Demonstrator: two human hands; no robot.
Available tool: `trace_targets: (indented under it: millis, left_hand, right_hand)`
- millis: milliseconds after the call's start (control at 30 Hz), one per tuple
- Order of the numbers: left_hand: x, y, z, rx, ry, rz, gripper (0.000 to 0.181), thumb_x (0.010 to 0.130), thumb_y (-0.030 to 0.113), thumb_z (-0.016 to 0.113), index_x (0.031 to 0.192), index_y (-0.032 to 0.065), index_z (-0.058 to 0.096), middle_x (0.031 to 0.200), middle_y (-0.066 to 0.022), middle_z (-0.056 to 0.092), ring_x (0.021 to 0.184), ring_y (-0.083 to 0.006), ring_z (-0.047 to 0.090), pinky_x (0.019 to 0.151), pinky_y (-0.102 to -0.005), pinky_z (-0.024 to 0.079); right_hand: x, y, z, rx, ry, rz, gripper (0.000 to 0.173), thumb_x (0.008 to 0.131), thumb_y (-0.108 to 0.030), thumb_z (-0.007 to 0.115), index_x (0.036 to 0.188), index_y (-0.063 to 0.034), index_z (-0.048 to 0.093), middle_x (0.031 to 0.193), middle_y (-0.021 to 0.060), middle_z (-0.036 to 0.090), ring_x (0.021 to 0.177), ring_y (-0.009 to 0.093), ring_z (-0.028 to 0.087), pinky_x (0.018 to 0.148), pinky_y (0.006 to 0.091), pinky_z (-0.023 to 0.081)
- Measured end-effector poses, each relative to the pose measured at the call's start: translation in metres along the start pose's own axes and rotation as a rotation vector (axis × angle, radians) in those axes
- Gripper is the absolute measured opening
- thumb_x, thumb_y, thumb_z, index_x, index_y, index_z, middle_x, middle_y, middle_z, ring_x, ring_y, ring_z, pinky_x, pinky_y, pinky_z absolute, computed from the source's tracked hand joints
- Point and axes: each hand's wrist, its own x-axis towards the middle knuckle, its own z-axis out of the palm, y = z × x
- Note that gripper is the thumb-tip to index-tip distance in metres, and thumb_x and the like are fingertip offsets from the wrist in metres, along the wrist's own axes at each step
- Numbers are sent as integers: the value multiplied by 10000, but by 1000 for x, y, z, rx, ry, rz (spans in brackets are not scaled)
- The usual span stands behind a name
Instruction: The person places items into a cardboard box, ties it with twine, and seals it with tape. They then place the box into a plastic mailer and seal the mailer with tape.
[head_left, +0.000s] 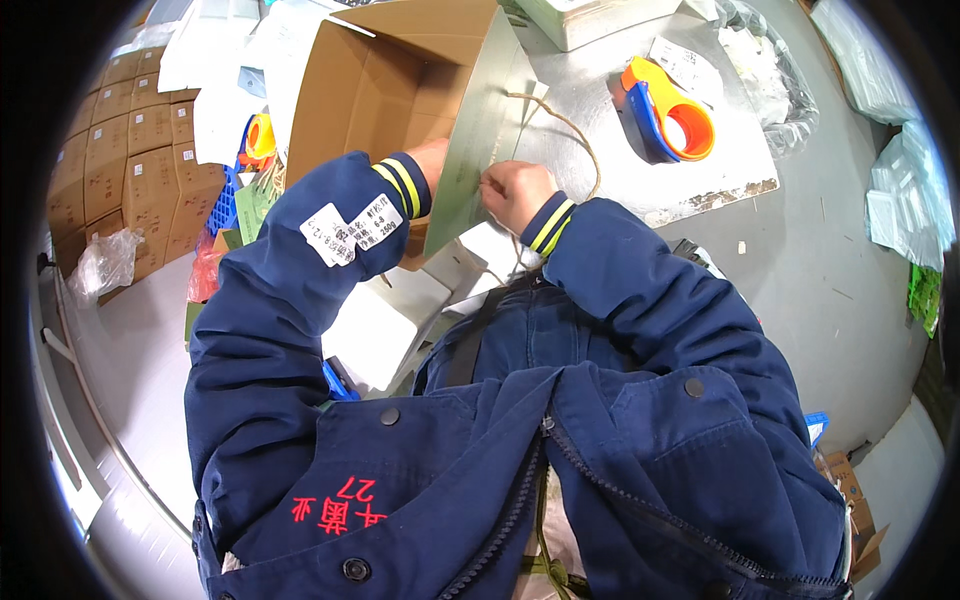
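Observation:
An open cardboard box (375, 97), brown inside and pale green outside, lies tilted before me with its opening towards my left. My left hand (429, 161) reaches into it; the box wall hides the fingers, so its grip does not show. Against the outer green side, my right hand (517, 191) has its fingers curled and pinches a twisted cord (495, 142) at the box wall. A loop of the same cord (581, 139) arcs over the metal table from a higher point on that side. More cord hangs below my right hand. Labels are stuck on my left sleeve.
An orange and blue tape dispenser (671, 116) rests on the metal table (645, 187) at the right, near a printed label sheet (686, 67). Beyond is a bin with a clear plastic liner (799, 105). Stacked brown cartons (142, 165) stand at left. White boxes (375, 322) are below my hands.

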Motion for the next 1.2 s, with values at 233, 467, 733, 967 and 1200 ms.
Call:
trace_targets:
  millis: [233,467,733,967,1200]
  left_hand:
    - [-9,21,-9,282,-62,-210,296,743,325,595,911,90,661,887,-182,640,855,-349,608,725,-395,496]
    - [-8,26,-11,317,-140,-244,309,762,340,567,943,106,652,900,-165,644,864,-343,607,723,-392,496]
    - [0,-8,2,85,-130,-184,317,750,327,617,957,89,642,876,-175,644,852,-346,605,716,-372,487]
    - [-81,63,-41,-126,431,-211,93,804,121,564,876,65,576,624,-97,582,586,-258,595,559,-333,479]
    - [-120,169,6,334,506,485,242,605,92,591,846,81,593,579,-11,481,518,-149,532,452,-286,429]
  right_hand:
    - [-9,-5,-11,47,-236,273,236,822,-263,538,802,-42,617,794,187,617,752,358,599,694,419,481]
    - [-4,-7,-6,-181,-98,26,185,832,-185,527,820,-13,593,744,186,580,762,367,567,690,415,469]
    - [-8,34,7,551,-68,384,239,842,-203,529,905,-5,647,814,160,631,765,227,601,745,287,459]
    - [-4,16,-25,188,196,-123,199,827,-161,557,930,-5,624,837,150,623,785,256,605,742,304,472]
    - [2,-105,-72,931,-758,387,569,909,-492,433,900,32,656,816,77,631,737,126,555,692,274,442]
